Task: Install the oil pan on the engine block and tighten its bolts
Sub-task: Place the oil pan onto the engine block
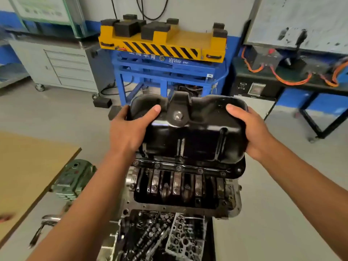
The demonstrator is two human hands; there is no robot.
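Down at the bottom edge I see a heap of dark loose engine parts [148, 236] and a pale cylinder head [186, 236], both cut off by the frame and too jumbled to sort out. Just beyond them sits the engine block [233, 200], its underside open, with the crankshaft and bearing caps [177, 183] exposed.

Above its far side is the black oil pan [194, 140], tilted so the sump faces me and its near flange hangs low over the block. I cannot tell if the flange touches the block. Small round spots [178, 168] line that flange, and whether they are bolts or bare holes is unclear.

The left hand [130, 132] grasps the pan's left end, thumb on top and fingers hidden behind it. The right hand [252, 132] clasps the right end the same way.

To the left lie a green cast housing [73, 179] and a brown board [28, 166]. Farther back stand a yellow lift table [163, 42] on a blue frame, a grey drawer cabinet [66, 66], and a black bench [263, 80] with orange cables, all blurred.
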